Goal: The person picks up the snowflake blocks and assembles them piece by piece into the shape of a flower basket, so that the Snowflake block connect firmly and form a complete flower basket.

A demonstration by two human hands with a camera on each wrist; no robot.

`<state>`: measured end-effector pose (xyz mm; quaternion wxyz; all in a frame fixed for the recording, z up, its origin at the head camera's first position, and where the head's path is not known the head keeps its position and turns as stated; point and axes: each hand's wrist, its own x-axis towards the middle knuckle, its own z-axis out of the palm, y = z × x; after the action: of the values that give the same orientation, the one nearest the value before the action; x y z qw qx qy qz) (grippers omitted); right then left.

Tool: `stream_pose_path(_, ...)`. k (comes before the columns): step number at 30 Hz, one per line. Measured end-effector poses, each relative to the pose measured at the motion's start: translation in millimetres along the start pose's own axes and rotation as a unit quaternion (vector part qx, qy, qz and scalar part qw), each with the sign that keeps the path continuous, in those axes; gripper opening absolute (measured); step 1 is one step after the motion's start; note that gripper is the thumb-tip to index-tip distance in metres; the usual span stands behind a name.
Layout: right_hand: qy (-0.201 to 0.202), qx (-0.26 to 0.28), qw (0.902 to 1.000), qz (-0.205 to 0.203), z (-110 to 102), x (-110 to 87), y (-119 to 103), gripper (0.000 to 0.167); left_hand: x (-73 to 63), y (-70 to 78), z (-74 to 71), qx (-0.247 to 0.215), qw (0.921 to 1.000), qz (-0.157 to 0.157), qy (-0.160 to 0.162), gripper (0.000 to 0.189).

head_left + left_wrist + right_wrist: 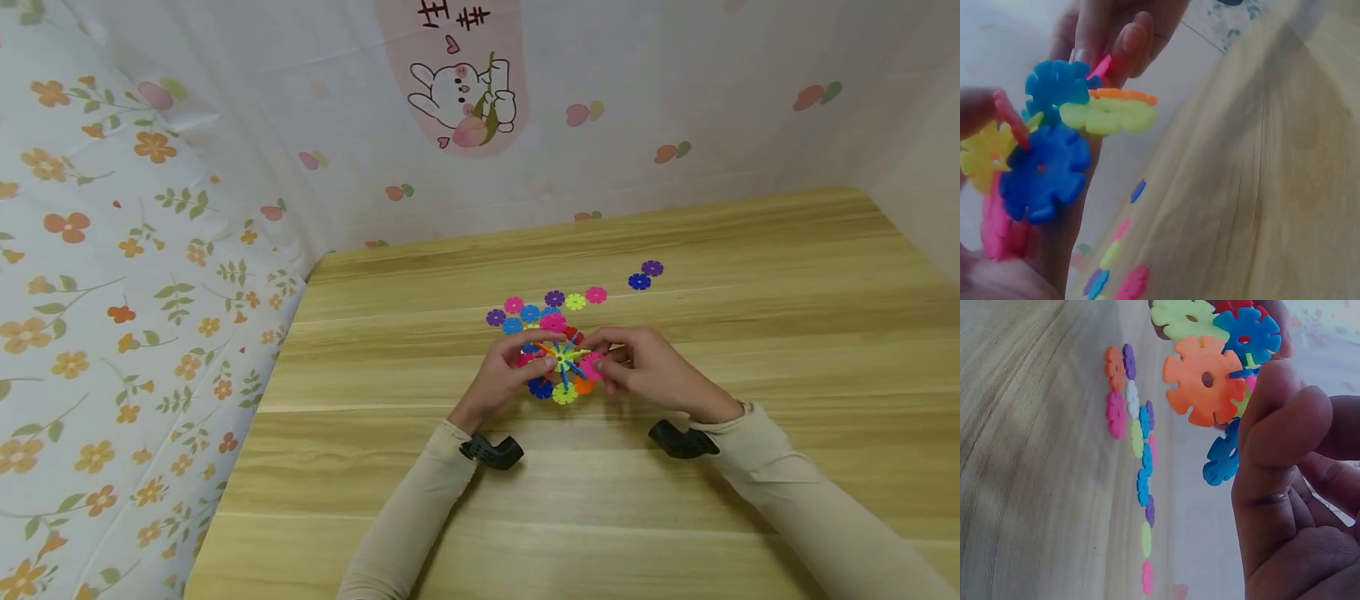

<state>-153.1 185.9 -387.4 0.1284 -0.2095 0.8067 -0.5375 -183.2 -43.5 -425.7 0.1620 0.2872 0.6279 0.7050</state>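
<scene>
Because its thin, notched discs are looking like moulded plastic, the cluster (561,359) is probably handling as something light and stiff, rather smooth on the flat faces, with the slot joints being its likely weak points under a twist. It is sitting between the two hands, seemingly raised off the table (585,517). From its nine o'clock side, the inner spokes are probably offering the surest hold, since they are meeting at the hub; at six o'clock, a yellow-green disc (565,394) is standing out on the rim and might be working loose if pushed sideways; at three o'clock, a pink disc (592,367) is suiting a pinch on its flat faces.

As for pose, the left hand (504,367) is lying at nine o'clock, its thumb and forefinger moderately parted and curling about the cluster, while its forearm is slanting in from between seven and eight. Loose discs (529,313) are lying beyond the cluster from ten to one o'clock, and a purple disc (652,268) is lying beside a dark blue disc (640,282) between one and two. The right hand (649,367) is working at three o'clock, its thumb and fingers nearly together and pinching the pink disc; its forearm is slanting in from four. How firmly either hand is gripping, I cannot tell.
</scene>
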Motion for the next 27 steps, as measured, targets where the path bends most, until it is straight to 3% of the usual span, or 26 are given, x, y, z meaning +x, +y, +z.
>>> stream_pose_path(4, 0.011, 0.002, 0.9999, 0.000, -6, -1.0, 1, 0.022, 1.1, -5.9, 0.9, -0.056, 0.9981, -0.002, 0.024, 0.027)
stream_pose_path(9, 0.071, 0.022, 0.9971, -0.016, -13, 2.5, 1, 0.017, 1.5, -6.8, 2.5, -0.133, 0.9895, 0.006, 0.056, 0.021)
stream_pose_path(16, 0.132, -0.021, 0.9896, -0.053, -8, 12.6, -5, 0.017, 0.4, -7.5, 4.5, -0.144, 0.9889, 0.012, 0.034, 0.022)
stream_pose_path(22, 0.134, -0.045, 0.9871, -0.075, -5, 14.4, -10, 0.018, -0.6, -9.2, 3.8, -0.142, 0.9896, 0.002, 0.025, 0.024)
stream_pose_path(27, 0.124, -0.111, 0.9813, -0.097, -5, 17.1, -12, 0.018, -1.9, -9.6, 1.3, -0.149, 0.9888, -0.008, 0.007, 0.025)
